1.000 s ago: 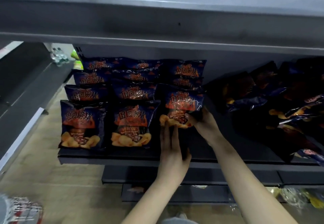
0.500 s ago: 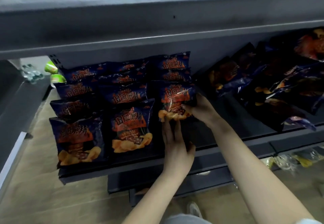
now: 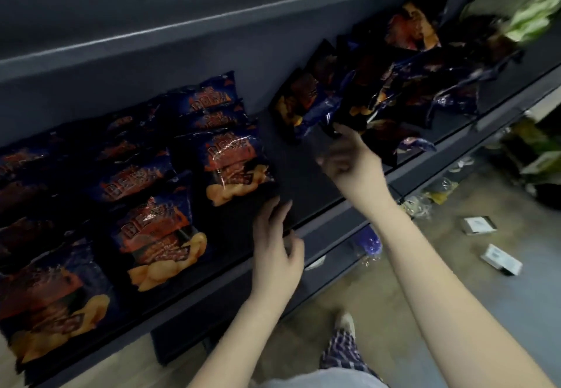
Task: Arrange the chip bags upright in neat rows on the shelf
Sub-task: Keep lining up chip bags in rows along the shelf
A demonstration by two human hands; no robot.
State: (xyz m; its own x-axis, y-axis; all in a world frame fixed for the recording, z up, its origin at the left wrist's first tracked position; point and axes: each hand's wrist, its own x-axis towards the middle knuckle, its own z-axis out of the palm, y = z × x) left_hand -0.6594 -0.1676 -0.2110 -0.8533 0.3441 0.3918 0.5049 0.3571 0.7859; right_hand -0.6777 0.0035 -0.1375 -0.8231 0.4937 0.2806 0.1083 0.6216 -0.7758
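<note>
Dark blue chip bags stand in three rows on the left of the dark shelf [image 3: 306,193]. The front bag of the right-hand row [image 3: 233,166] stands alone, untouched. My left hand [image 3: 277,254] hovers over the shelf's front edge just right of that row, fingers relaxed, holding nothing. My right hand [image 3: 352,160], blurred by motion, reaches toward a loose heap of chip bags [image 3: 391,90] on the shelf's right side; its fingertips are at the nearest bag's lower edge, and a grip does not show.
A grey shelf board [image 3: 182,23] overhangs the bags closely. Below are lower shelves [image 3: 334,254] and a floor with small white boxes [image 3: 501,260] and wrapped items. Green packages [image 3: 534,14] sit at the far right. Bare shelf lies between rows and heap.
Both hands let go of the front bag of the right-hand row. My right hand swung right toward the loose heap, and the view turned right with it.
</note>
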